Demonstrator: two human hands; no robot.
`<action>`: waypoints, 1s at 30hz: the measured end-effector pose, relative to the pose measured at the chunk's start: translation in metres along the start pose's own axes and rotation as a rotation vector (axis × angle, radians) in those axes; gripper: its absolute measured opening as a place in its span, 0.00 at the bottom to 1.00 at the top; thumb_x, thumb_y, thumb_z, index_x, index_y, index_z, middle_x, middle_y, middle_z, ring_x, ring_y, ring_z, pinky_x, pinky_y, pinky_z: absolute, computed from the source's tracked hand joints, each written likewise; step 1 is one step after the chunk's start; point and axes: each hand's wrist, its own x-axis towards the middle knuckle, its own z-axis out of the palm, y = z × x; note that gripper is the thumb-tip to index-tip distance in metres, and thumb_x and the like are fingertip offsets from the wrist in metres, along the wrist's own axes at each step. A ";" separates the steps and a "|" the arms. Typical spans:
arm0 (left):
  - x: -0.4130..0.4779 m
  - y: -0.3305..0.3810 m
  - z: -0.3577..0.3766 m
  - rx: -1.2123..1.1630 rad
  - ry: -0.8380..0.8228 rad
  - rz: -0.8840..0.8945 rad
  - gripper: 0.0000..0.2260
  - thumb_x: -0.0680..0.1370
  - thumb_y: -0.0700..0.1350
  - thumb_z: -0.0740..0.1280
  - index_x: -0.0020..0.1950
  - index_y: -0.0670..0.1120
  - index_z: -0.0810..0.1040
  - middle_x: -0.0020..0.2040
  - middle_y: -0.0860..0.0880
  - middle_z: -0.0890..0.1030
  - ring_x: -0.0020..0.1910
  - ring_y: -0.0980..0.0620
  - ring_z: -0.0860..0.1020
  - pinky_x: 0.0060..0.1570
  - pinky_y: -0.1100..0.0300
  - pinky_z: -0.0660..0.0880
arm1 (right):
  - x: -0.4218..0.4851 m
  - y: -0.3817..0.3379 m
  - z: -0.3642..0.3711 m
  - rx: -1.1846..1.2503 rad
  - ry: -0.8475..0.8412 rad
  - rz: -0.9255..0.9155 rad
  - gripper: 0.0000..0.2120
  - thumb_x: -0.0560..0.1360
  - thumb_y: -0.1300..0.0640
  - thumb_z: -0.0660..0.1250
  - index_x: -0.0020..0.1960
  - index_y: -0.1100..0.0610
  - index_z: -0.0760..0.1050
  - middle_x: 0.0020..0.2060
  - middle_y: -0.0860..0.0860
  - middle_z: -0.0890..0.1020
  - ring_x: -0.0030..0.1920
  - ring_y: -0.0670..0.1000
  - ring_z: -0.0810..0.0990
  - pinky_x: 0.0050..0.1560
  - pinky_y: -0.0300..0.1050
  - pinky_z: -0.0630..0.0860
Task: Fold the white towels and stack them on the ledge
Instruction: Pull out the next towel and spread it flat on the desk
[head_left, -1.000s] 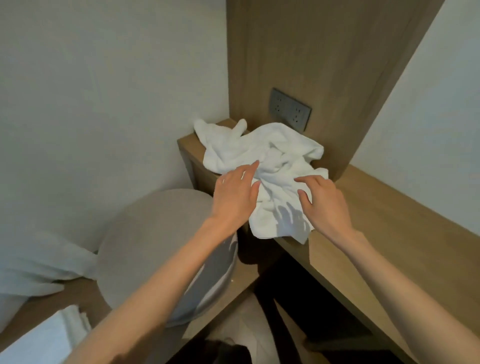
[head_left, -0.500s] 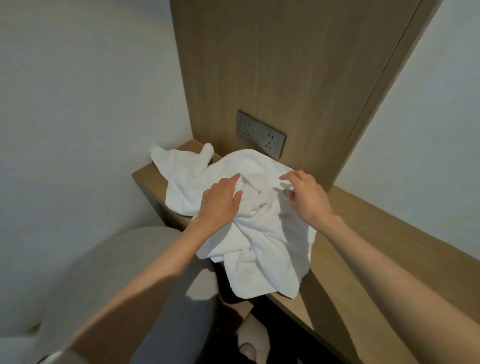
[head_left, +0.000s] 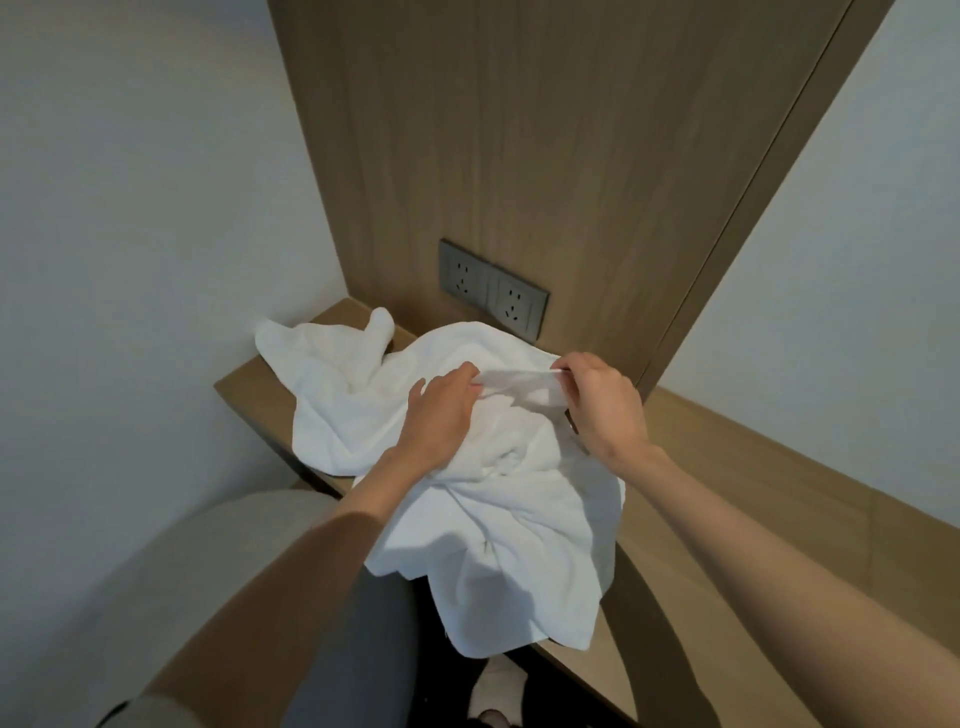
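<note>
A crumpled white towel (head_left: 498, 519) lies heaped on the wooden ledge (head_left: 753, 499), part of it hanging over the front edge. More white towel cloth (head_left: 322, 353) spreads toward the left corner of the ledge. My left hand (head_left: 441, 415) grips a fold near the top of the heap. My right hand (head_left: 602, 400) pinches the same edge, and a short strip of cloth is stretched between the two hands.
A grey double power socket (head_left: 491, 293) sits on the wooden wall panel just behind the towels. A round grey seat (head_left: 218, 587) stands below the ledge at the lower left. The ledge runs on to the right along the white wall.
Both hands moved up the heap and took hold of one towel edge, pulling it taut between them. The camera came closer to the ledge.
</note>
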 end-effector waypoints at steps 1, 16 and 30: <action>-0.001 0.006 -0.003 -0.082 0.043 -0.015 0.04 0.83 0.47 0.55 0.51 0.51 0.68 0.48 0.50 0.78 0.44 0.52 0.76 0.52 0.52 0.73 | -0.001 0.000 -0.004 0.084 0.043 -0.003 0.08 0.79 0.62 0.60 0.55 0.56 0.74 0.52 0.53 0.78 0.47 0.56 0.78 0.45 0.51 0.75; -0.041 0.128 -0.033 -0.371 0.487 -0.014 0.06 0.80 0.45 0.63 0.46 0.45 0.75 0.45 0.48 0.77 0.44 0.53 0.74 0.43 0.62 0.70 | -0.026 0.030 -0.147 0.487 0.324 0.016 0.09 0.79 0.61 0.60 0.48 0.57 0.79 0.39 0.50 0.82 0.42 0.50 0.81 0.49 0.47 0.78; -0.048 0.137 -0.064 -0.639 0.313 0.134 0.04 0.77 0.41 0.68 0.50 0.42 0.81 0.46 0.50 0.79 0.44 0.57 0.77 0.42 0.73 0.71 | -0.008 0.015 -0.108 0.457 -0.142 -0.134 0.16 0.75 0.58 0.67 0.62 0.50 0.73 0.45 0.50 0.81 0.44 0.50 0.80 0.49 0.55 0.79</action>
